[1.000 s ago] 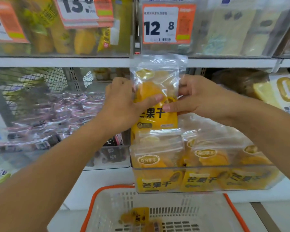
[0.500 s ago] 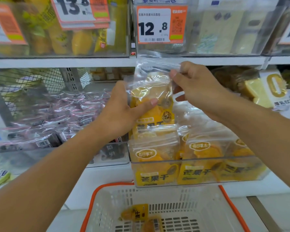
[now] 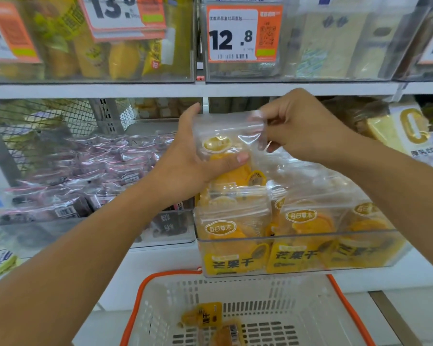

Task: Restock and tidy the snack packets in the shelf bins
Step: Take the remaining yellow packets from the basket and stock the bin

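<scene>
Restocking is the step in hand, as I read it: a mango packet [image 3: 229, 148] stands upright over the back of the clear bin [image 3: 298, 250], behind the front row [image 3: 285, 233] of like packets, its lower half hidden by them. My left hand [image 3: 185, 168] grips it across the middle, thumb over the front face and fingers behind. My right hand [image 3: 303, 128] pinches the top right corner of its clear seal strip between thumb and fingertips. Both hands are closed on this one packet.

Next, I judge, the packet has to go down into the gap behind the front row and sit square, label forward. That calls for a straight downward push with the corner kept taut so the film does not fold over.

The packet is glossy, crinkly film, clear at the top, yellow print below, with soft orange slices lumping it out. It should flex and slip readily. The bin is rigid clear plastic with a straight front lip. The neighbouring bin [image 3: 85, 221] on the left holds dark purple-wrapped packets. Below, a white slotted basket [image 3: 310, 308] with an orange rim holds two more yellow packets [image 3: 210, 320].
</scene>
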Demonstrator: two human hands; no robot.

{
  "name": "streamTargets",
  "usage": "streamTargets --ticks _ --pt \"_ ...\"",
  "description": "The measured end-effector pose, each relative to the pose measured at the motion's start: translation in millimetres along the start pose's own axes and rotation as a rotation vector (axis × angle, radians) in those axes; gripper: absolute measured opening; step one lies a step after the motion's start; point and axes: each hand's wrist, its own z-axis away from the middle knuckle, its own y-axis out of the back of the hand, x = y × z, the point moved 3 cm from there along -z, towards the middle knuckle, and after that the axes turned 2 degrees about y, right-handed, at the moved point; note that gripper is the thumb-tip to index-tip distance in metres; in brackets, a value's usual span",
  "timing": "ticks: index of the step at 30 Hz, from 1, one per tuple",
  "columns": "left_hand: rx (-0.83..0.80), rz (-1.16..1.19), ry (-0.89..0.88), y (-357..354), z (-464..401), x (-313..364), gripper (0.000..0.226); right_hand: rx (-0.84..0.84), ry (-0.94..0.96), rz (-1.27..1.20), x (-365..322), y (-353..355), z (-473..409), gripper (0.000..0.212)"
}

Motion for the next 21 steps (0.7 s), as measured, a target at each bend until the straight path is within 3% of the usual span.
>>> streamTargets --ticks 10,14,17,19,21 --pt "0.026 0.008 -0.057 0.2 -3.6 0.4 0.112 -0.116 -0.183 -0.27 16.5 -11.9 4.3 0.013" --pt "0.058 -0.005 -0.009 -0.4 -3.8 2.6 0.116 0.062 -0.314 -0.381 10.2 3.4 1.5 0.017" --pt "0.098 0.02 -0.041 -1.4 1.3 9.1 0.114 0.149 -0.159 -0.219 -9.2 6.7 3.1 0.029" --pt "0.103 0.058 -0.043 0.0 2.7 8.1 0.115 0.065 0.045 0.062 -19.2 -7.2 11.3 0.042" --pt "0.087 0.106 -0.026 1.9 5.0 6.4 0.119 0.089 0.201 0.308 -22.9 -20.0 19.0 0.05"
